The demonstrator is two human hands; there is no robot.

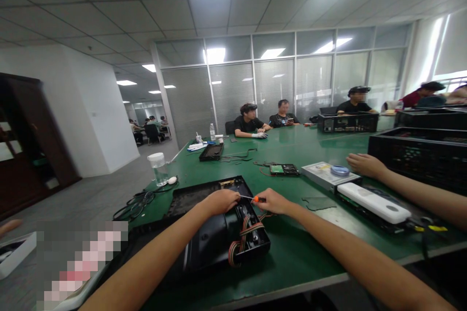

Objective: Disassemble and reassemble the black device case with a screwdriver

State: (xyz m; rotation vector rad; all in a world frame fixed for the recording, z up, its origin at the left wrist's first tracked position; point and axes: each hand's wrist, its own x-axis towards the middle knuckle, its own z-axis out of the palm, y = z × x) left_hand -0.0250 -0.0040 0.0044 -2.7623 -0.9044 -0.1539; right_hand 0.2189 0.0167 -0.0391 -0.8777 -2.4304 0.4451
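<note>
My right hand [273,201] is closed round the orange-and-black handle of a screwdriver [260,199]. The thin metal shaft points left, its tip meeting the fingers of my left hand [223,201]. Those left fingers are pinched together, and what they hold, if anything, is hidden. Both hands are over a black computer case part [204,240] lying on the green table. Striped multicoloured cables [251,229] loop over its near right end. At its far end a small brassy piece [228,183] shows.
A water jug [158,169] and coiled black cable [136,202] lie left. Beyond are a circuit board in a black frame [284,169] and a black tray [211,152]. To the right are a metal drive box [324,175], a white device [374,202] and another person's hand [368,165].
</note>
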